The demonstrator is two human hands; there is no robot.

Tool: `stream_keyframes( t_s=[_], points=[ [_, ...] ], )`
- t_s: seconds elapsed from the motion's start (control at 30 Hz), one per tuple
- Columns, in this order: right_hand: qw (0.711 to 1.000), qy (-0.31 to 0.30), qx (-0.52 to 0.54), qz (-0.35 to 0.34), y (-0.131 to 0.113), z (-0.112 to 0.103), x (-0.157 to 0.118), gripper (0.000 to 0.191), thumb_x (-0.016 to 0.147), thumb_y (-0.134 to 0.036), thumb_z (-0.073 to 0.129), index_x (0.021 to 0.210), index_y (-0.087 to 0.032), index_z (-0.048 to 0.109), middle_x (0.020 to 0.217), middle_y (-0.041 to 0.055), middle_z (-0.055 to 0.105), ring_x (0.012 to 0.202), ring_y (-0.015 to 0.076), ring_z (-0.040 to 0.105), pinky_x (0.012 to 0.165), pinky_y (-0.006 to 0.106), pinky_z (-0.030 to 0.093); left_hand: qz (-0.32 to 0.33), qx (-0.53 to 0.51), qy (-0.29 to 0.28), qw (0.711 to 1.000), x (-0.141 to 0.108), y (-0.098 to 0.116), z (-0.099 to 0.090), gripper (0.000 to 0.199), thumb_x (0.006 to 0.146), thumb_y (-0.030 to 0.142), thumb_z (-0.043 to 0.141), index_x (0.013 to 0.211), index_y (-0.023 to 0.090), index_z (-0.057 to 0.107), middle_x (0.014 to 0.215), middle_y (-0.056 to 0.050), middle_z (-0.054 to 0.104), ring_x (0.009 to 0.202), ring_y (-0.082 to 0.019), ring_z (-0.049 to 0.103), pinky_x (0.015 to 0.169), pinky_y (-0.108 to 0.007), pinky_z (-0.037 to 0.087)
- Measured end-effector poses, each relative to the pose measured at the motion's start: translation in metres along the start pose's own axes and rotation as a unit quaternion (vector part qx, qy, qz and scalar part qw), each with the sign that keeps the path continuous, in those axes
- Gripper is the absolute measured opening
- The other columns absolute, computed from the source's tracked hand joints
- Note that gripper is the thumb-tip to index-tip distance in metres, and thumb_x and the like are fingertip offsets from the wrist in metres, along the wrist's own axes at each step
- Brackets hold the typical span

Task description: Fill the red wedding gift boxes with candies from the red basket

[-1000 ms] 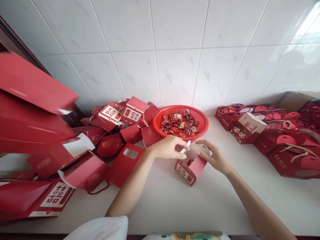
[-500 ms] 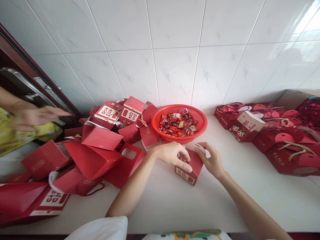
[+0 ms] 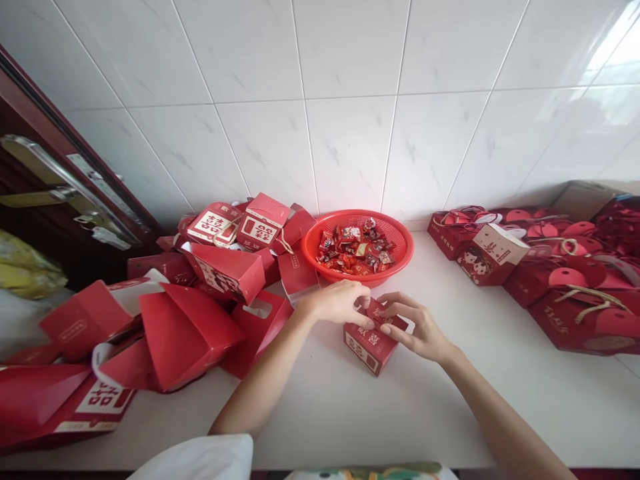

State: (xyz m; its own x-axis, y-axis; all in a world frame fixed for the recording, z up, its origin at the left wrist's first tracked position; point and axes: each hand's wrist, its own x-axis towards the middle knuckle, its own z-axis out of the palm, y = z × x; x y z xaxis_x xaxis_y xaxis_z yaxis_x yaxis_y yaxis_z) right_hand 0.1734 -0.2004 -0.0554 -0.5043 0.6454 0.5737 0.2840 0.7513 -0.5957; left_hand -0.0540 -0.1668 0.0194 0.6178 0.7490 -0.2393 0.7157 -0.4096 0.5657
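Head view: red cardboard gift box (image 3: pixel 361 350), white double-happiness panel facing the camera, sits on the white bench (image 3: pixel 300 417), back-centre, between both hands. Its long axis runs from upper left to lower right in view, roughly diagonal to the bench's back edge. Top flaps are folded down but look not fully seated; hard to tell, since fingers cover most of the seam.

Grip: left hand (image 3: pixel 336 303) comes in from the box's upper-left end, fingers curled over the top corner. Right hand (image 3: pixel 417 330) comes in from the right, fingers (image 3: pixel 391 319) spread across the top flaps. Both are bent and holding the box between them, not clenched into fists. Right hand covers more of the top; left is slightly nearer the back wall.

Room: orange-red plastic mesh basket (image 3: pixel 311 255) of red-wrapped sweets (image 3: pixel 356 247) sits just beyond the box, toward the white tiled wall (image 3: pixel 350 140). Heap of unfolded red paper boxes (image 3: pixel 183 337) lies left of the left forearm, near it. Row of assembled red gift boxes with rope handles (image 3: pixel 565 287) stands well right, along the back edge. Bench front edge is well below the box.
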Motion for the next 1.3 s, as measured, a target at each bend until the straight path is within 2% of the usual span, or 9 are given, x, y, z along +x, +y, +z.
stream_keyframes(
  t_s=[0.13, 0.3, 0.43, 0.57, 0.67, 0.77, 0.97, 1.17, 1.3],
  points=[
    [1.000, -0.018, -0.012, -0.001, -0.005, -0.002, 0.003, 0.023, 0.097, -0.043, 0.062, 0.102, -0.022, 0.070, 0.118, 0.0134, 0.068, 0.106, 0.0245, 0.069, 0.087, 0.037, 0.059, 0.070, -0.044, -0.007, 0.997, 0.006, -0.006, 0.003, 0.031, 0.074, 0.040, 0.081, 0.095, 0.022, 0.066, 0.114, -0.003, 0.063, 0.107, -0.023, 0.059, 0.086, -0.030, 0.043],
    [0.989, -0.049, -0.133, 0.034, -0.021, 0.000, 0.000, 0.047, 0.090, -0.060, 0.064, 0.118, -0.022, 0.067, 0.129, 0.0176, 0.065, 0.111, 0.0323, 0.067, 0.092, 0.048, 0.057, 0.063, -0.099, -0.011, 0.993, 0.011, -0.004, 0.012, 0.025, 0.076, 0.034, 0.079, 0.087, 0.019, 0.063, 0.096, -0.001, 0.064, 0.091, -0.020, 0.059, 0.076, -0.029, 0.042],
    [0.975, -0.064, -0.205, 0.050, -0.036, 0.006, -0.007, 0.066, 0.084, -0.066, 0.068, 0.134, -0.023, 0.059, 0.139, 0.0194, 0.060, 0.122, 0.0379, 0.061, 0.101, 0.055, 0.051, 0.033, -0.114, 0.055, 0.991, 0.008, 0.003, 0.028, 0.023, 0.076, 0.031, 0.077, 0.078, 0.019, 0.058, 0.084, 0.001, 0.062, 0.081, -0.018, 0.059, 0.071, -0.028, 0.042],
    [0.973, -0.087, -0.201, 0.075, -0.039, -0.001, -0.008, 0.055, 0.085, -0.053, 0.074, 0.128, -0.023, 0.059, 0.132, 0.0167, 0.065, 0.124, 0.0364, 0.060, 0.102, 0.054, 0.049, 0.042, -0.123, 0.119, 0.984, 0.004, 0.007, 0.046, 0.021, 0.082, 0.035, 0.071, 0.080, 0.020, 0.058, 0.088, 0.000, 0.066, 0.089, -0.019, 0.063, 0.078, -0.029, 0.048],
    [0.978, -0.074, -0.174, 0.087, -0.031, -0.026, -0.008, 0.042, 0.082, -0.044, 0.077, 0.115, -0.024, 0.062, 0.122, 0.0128, 0.069, 0.110, 0.0319, 0.065, 0.094, 0.048, 0.052, 0.075, -0.194, 0.123, 0.971, 0.001, 0.003, 0.051, 0.025, 0.089, 0.043, 0.065, 0.099, 0.021, 0.064, 0.109, -0.005, 0.068, 0.106, -0.021, 0.064, 0.092, -0.032, 0.051],
    [0.971, 0.027, -0.190, 0.146, -0.017, -0.066, -0.016, 0.038, 0.081, -0.046, 0.074, 0.110, -0.024, 0.062, 0.111, 0.0108, 0.071, 0.098, 0.0298, 0.067, 0.084, 0.044, 0.053, 0.081, -0.220, 0.121, 0.965, 0.000, -0.004, 0.047, 0.034, 0.089, 0.047, 0.064, 0.111, 0.021, 0.066, 0.124, -0.008, 0.064, 0.116, -0.022, 0.063, 0.102, -0.035, 0.050],
    [0.894, 0.188, -0.268, 0.305, 0.010, -0.135, -0.047, 0.054, 0.068, -0.066, 0.073, 0.099, -0.023, 0.063, 0.094, 0.0089, 0.071, 0.086, 0.0312, 0.067, 0.074, 0.042, 0.052, 0.075, -0.249, 0.093, 0.961, -0.001, -0.012, 0.040, 0.031, 0.085, 0.042, 0.070, 0.104, 0.018, 0.069, 0.118, -0.008, 0.069, 0.107, -0.021, 0.067, 0.101, -0.035, 0.052],
    [0.888, 0.175, -0.294, 0.308, 0.037, -0.168, -0.062, 0.059, 0.065, -0.071, 0.069, 0.098, -0.023, 0.063, 0.097, 0.0125, 0.072, 0.092, 0.0351, 0.067, 0.079, 0.048, 0.053, 0.076, -0.220, 0.047, 0.971, -0.005, -0.009, 0.038, 0.027, 0.086, 0.040, 0.069, 0.103, 0.019, 0.071, 0.111, -0.006, 0.074, 0.105, -0.020, 0.068, 0.098, -0.034, 0.052],
    [0.895, 0.107, -0.299, 0.313, 0.049, -0.184, -0.057, 0.050, 0.061, -0.055, 0.080, 0.094, -0.021, 0.066, 0.105, 0.0155, 0.073, 0.093, 0.0370, 0.069, 0.076, 0.048, 0.056, 0.074, -0.201, 0.043, 0.976, -0.007, -0.010, 0.036, 0.027, 0.088, 0.039, 0.068, 0.105, 0.018, 0.072, 0.112, -0.007, 0.075, 0.104, -0.020, 0.069, 0.098, -0.033, 0.052]
  ],
)
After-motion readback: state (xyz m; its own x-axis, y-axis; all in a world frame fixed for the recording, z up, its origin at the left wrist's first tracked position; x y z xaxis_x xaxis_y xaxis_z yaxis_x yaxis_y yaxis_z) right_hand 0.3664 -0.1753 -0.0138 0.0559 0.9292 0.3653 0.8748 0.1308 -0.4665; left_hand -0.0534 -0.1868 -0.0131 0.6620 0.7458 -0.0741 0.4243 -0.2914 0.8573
